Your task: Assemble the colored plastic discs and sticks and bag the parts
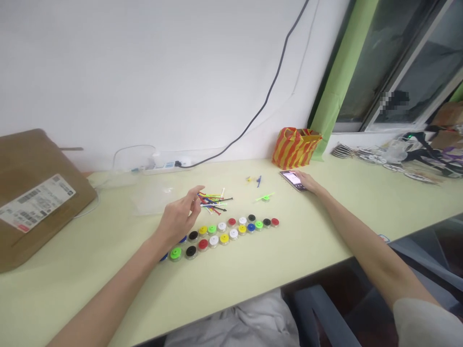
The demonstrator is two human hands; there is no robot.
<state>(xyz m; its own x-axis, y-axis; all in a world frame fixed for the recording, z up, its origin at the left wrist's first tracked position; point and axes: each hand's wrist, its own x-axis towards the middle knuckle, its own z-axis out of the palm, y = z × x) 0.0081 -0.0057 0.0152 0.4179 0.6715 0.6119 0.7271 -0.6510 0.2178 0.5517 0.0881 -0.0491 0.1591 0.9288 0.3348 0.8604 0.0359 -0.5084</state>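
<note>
My left hand (181,212) hovers at the left edge of a pile of thin coloured sticks (217,201), its fingers bent and apart. Nothing shows between them. Below the pile, small round pieces with red, white, yellow, green, blue and black tops (224,238) stand in two slanting rows; my left hand and wrist partly cover their left end. My right hand (306,180) rests on the right edge of a phone (292,180) with a lit screen, which lies on the table. Between the pile and the phone lie a green stick with a round piece (265,197) and a small blue piece (259,181).
A cardboard box (39,193) stands at the left. Near the wall are a clear plastic bag (154,197) and a power strip (166,167) with a black cable. A red and yellow striped bag (294,148) stands behind the phone. Discs (372,156) and other items crowd the far right.
</note>
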